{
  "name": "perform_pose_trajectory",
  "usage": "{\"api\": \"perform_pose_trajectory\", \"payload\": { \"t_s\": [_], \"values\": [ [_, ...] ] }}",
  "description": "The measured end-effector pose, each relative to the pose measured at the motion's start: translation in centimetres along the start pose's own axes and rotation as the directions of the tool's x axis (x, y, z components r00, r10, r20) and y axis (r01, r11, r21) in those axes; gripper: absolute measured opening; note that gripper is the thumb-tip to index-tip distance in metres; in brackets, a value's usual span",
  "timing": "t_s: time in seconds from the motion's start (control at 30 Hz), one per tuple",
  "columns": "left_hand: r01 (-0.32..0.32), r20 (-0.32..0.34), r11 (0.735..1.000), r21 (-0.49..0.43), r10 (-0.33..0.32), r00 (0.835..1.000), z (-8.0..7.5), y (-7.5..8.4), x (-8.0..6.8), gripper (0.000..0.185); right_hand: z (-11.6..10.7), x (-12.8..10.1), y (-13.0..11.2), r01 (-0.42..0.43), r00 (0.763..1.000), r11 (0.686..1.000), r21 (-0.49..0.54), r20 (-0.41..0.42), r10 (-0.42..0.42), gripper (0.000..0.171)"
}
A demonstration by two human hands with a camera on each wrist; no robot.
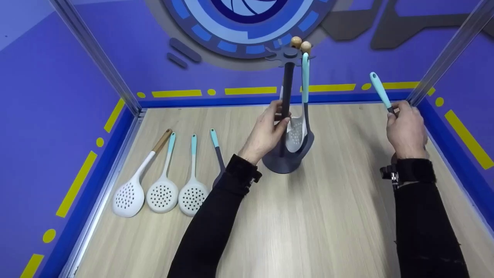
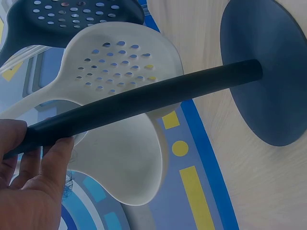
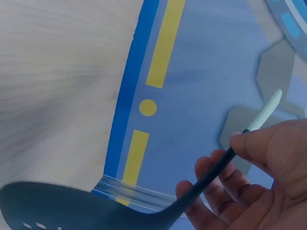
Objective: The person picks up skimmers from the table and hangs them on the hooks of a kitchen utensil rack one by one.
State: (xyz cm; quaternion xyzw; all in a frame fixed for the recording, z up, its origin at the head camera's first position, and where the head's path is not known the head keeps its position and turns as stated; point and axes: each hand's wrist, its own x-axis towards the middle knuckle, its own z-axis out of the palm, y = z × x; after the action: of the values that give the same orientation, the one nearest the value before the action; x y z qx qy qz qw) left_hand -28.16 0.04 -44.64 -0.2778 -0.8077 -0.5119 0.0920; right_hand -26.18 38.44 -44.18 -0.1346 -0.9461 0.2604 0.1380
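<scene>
A dark grey utensil stand (image 1: 286, 156) rises from the wooden table, and my left hand (image 1: 269, 129) grips its upright pole (image 2: 144, 98). Skimmers hang from its star-shaped top: a white perforated one (image 2: 115, 57) and one with a teal handle (image 1: 305, 77). A white ladle bowl (image 2: 129, 163) hangs beside the pole. My right hand (image 1: 405, 125) pinches the thin neck of a dark skimmer (image 3: 72, 211) with a teal handle (image 1: 380, 90), held off to the right of the stand. Its perforated head shows only in the right wrist view.
Three white skimmers (image 1: 162, 193) lie in a row at the left of the table, one with a wooden handle (image 1: 162, 141). A dark utensil with a teal handle (image 1: 217, 152) lies beside them, partly behind my left forearm. Purple walls enclose the table.
</scene>
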Motion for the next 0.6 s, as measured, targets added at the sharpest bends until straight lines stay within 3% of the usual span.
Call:
{"api": "perform_pose_trajectory", "payload": {
  "t_s": [0.6],
  "values": [
    [0.005,0.002,1.000,0.015,-0.005,1.000,-0.1,-0.1,-0.1,0.042,-1.2,-1.1,-2.2,0.099,0.995,0.994,0.036,0.000,-0.100,0.039]
  ]
}}
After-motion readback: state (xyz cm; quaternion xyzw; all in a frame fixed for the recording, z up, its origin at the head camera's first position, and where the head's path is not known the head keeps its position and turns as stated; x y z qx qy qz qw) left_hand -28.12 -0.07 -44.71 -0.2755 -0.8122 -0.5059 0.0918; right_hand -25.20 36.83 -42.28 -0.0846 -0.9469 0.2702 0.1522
